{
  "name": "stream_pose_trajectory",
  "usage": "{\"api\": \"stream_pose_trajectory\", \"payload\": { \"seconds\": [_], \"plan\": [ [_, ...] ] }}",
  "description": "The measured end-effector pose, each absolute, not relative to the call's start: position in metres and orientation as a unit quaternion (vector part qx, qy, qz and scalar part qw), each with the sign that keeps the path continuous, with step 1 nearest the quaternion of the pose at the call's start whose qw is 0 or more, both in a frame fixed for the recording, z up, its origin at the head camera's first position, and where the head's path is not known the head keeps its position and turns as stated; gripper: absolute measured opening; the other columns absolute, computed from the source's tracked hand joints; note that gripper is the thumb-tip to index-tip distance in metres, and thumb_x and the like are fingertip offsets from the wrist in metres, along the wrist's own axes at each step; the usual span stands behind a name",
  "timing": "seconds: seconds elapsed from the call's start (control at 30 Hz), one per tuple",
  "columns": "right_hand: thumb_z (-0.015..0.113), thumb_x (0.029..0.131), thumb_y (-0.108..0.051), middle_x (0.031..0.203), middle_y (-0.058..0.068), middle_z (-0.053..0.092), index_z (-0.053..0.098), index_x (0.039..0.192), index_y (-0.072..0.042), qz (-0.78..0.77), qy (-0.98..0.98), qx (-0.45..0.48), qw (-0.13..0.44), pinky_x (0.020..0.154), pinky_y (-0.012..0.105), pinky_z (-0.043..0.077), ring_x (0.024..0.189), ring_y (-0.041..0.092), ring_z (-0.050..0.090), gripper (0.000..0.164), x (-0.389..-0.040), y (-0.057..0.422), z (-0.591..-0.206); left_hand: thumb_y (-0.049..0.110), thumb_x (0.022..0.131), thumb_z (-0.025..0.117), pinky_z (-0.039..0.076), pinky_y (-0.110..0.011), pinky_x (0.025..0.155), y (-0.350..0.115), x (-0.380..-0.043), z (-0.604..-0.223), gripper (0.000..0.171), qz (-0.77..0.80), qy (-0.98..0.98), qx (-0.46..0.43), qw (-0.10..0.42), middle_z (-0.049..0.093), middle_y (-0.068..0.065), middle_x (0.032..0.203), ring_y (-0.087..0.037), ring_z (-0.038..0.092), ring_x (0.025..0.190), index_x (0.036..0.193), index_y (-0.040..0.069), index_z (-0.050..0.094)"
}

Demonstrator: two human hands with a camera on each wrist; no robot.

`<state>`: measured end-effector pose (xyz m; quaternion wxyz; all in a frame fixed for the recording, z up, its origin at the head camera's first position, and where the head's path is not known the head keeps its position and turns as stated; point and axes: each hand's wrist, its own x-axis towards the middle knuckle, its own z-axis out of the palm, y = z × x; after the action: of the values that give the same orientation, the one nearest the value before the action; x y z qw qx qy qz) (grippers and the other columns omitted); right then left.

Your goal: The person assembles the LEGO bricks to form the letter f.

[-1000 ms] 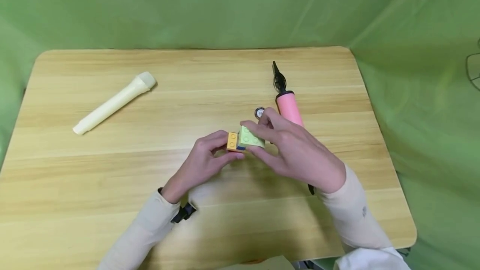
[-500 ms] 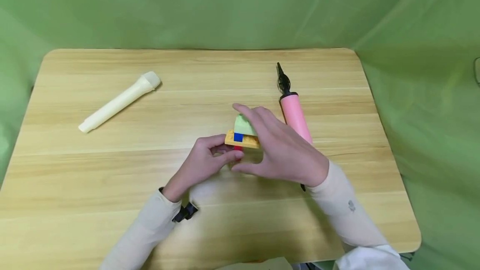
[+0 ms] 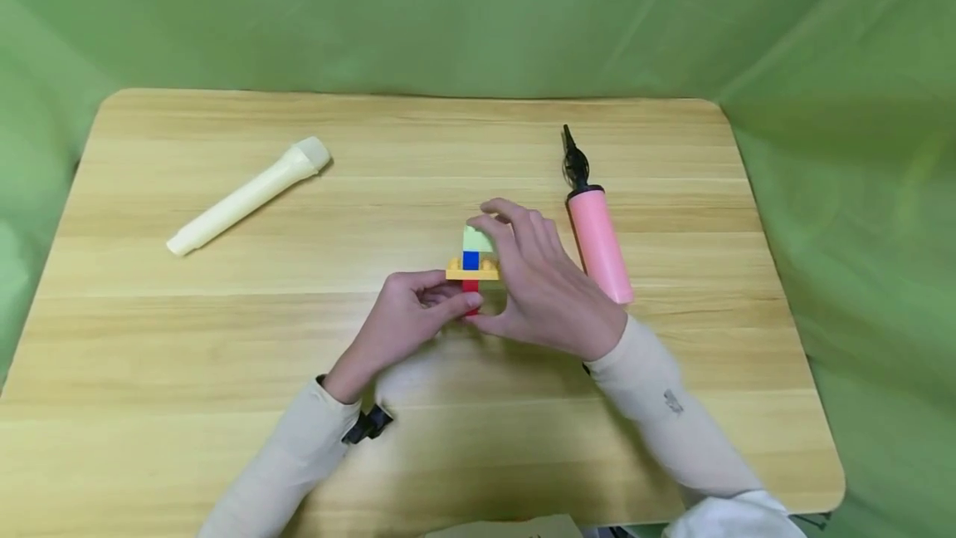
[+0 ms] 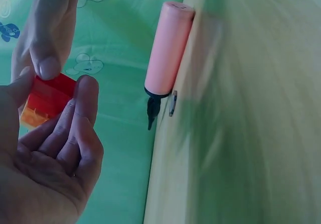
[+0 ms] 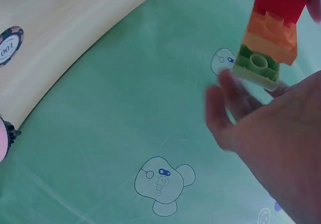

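A small stack of toy building blocks stands upright between the hands in the head view: a light green block (image 3: 475, 239) on top, a blue block (image 3: 470, 260), a yellow-orange plate (image 3: 456, 274) and a red block (image 3: 470, 286) lowest. With thumb and fingers, my left hand (image 3: 414, 310) pinches the red block from the left. My right hand (image 3: 548, 293) spans the stack from the right, fingers curved over the green block and thumb at the red block's underside. Seen from the right wrist, the green block's hollow underside (image 5: 256, 66) overhangs the plate; the blue block is hidden there.
A pink hand pump (image 3: 601, 247) with a black nozzle lies to the right on the wooden table (image 3: 224, 339). At far left lies a cream microphone-shaped tube (image 3: 246, 198). The right wrist view shows a round chip (image 5: 9, 45). Green sheeting (image 3: 418, 31) surrounds the table.
The stack has tilted upright, showing its side instead of its studded top. My right hand has shifted from gripping the green block's sides to spanning the stack top to bottom. The left hand keeps its place.
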<state>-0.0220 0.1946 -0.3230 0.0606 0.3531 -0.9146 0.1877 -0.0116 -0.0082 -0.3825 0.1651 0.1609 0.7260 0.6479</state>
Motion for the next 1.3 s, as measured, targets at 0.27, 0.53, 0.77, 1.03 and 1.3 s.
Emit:
{"api": "stream_pose_trajectory", "payload": {
  "seconds": [0.27, 0.53, 0.77, 1.03, 1.3],
  "plan": [
    [0.091, 0.056, -0.047, 0.127, 0.018, 0.05, 0.045, 0.129, 0.003, 0.166, -0.914, 0.363, 0.074, 0.087, 0.044, 0.037, 0.105, 0.033, 0.044, 0.101, -0.029, 0.19, -0.337, 0.03, 0.091, 0.076, 0.055, -0.027, 0.06, -0.01, -0.011, -0.391, 0.022, 0.633, 0.738, 0.151, 0.177, 0.075, 0.003, 0.084, -0.034, 0.07, 0.073, 0.093, 0.008, 0.077],
    [0.088, 0.06, -0.041, 0.124, 0.017, 0.055, 0.047, 0.129, 0.005, 0.196, -0.91, 0.363, 0.034, 0.086, 0.038, 0.044, 0.102, 0.03, 0.048, 0.092, -0.038, 0.19, -0.357, 0.04, 0.096, 0.067, 0.055, -0.031, 0.061, -0.018, -0.017, -0.401, 0.033, 0.558, 0.789, 0.157, 0.202, 0.073, -0.003, 0.081, -0.021, 0.067, 0.07, 0.102, 0.009, 0.075],
    [0.084, 0.067, -0.04, 0.122, 0.012, 0.053, 0.046, 0.132, 0.003, 0.211, -0.92, 0.326, -0.051, 0.085, 0.034, 0.044, 0.102, 0.025, 0.048, 0.088, -0.042, 0.188, -0.374, 0.039, 0.097, 0.067, 0.052, -0.029, 0.061, -0.031, -0.025, -0.408, 0.031, 0.511, 0.836, 0.127, 0.155, 0.068, -0.002, 0.08, -0.013, 0.06, 0.068, 0.101, 0.009, 0.071],
    [0.086, 0.069, -0.044, 0.125, 0.008, 0.052, 0.046, 0.133, -0.002, 0.206, -0.925, 0.3, -0.105, 0.081, 0.034, 0.043, 0.102, 0.022, 0.046, 0.086, -0.045, 0.181, -0.385, 0.018, 0.097, 0.069, 0.051, -0.027, 0.063, -0.031, -0.028, -0.412, 0.024, 0.518, 0.83, 0.151, 0.144, 0.067, -0.003, 0.086, -0.014, 0.061, 0.07, 0.116, 0.004, 0.069],
    [0.087, 0.07, -0.045, 0.124, 0.008, 0.052, 0.045, 0.134, -0.003, 0.205, -0.925, 0.293, -0.128, 0.083, 0.035, 0.044, 0.104, 0.022, 0.047, 0.088, -0.048, 0.176, -0.394, 0.011, 0.096, 0.069, 0.05, -0.026, 0.062, -0.031, -0.031, -0.417, 0.019, 0.507, 0.835, 0.154, 0.148, 0.068, -0.004, 0.084, -0.012, 0.061, 0.069, 0.111, 0.0, 0.07]
  ]
}}
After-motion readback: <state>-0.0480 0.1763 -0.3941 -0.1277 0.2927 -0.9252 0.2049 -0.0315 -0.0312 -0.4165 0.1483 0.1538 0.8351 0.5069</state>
